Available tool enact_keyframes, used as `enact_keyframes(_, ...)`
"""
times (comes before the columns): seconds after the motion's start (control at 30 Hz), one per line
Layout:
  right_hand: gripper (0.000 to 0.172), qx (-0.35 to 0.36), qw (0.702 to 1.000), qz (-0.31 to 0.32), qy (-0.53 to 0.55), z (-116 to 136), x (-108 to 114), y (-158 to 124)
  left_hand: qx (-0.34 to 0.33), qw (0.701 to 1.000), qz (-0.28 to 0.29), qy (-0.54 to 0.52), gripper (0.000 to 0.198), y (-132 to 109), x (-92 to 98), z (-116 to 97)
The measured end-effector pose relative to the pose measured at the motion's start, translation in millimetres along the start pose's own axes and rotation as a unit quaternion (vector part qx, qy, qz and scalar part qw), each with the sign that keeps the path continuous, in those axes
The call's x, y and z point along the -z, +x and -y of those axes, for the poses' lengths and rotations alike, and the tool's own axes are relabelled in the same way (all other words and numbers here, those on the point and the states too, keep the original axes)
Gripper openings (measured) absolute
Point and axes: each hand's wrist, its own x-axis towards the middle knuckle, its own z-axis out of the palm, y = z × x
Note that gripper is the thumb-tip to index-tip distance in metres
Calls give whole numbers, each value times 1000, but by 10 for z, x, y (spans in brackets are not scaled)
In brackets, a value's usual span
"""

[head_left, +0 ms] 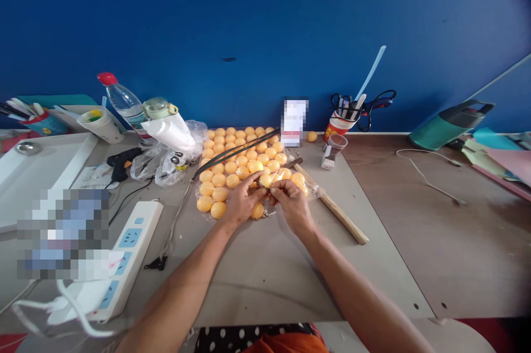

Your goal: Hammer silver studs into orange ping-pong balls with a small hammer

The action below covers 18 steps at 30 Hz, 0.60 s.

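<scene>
My left hand (pixel 248 197) and my right hand (pixel 291 202) meet over the near edge of a flat array of balls. A small orange ping-pong ball (pixel 266 180) sits at my left fingertips, with a dark, shiny bit beside it. My right thumb and finger pinch close below that ball; whatever is between them is too small to name. Behind and around both hands, many similar orange balls (pixel 219 180) lie in rows in clear plastic. Another orange ball (pixel 257 210) rests under my hands, next to small metallic bits (pixel 266 213).
Dark straps (pixel 232 151) cross the balls. To the right lie wooden sticks (pixel 338 210) and a small box (pixel 328 158), with a red cup (pixel 338 126) of tools behind. A power strip (pixel 135 242), glue gun (pixel 123 164) and bottle (pixel 124 101) are left; a green flask (pixel 446 126) stands far right.
</scene>
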Motion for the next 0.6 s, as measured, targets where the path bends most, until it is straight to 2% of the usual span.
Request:
enact_keyframes(0.4, 13, 4, 1000, -10, 12, 22, -36, -4, -17, 1000, -12, 16, 55, 1, 1, 93)
enact_keyframes(0.6, 14, -1, 1000, -21, 15, 32, -52, -4, -16, 999, -20, 28, 53, -14, -24, 50)
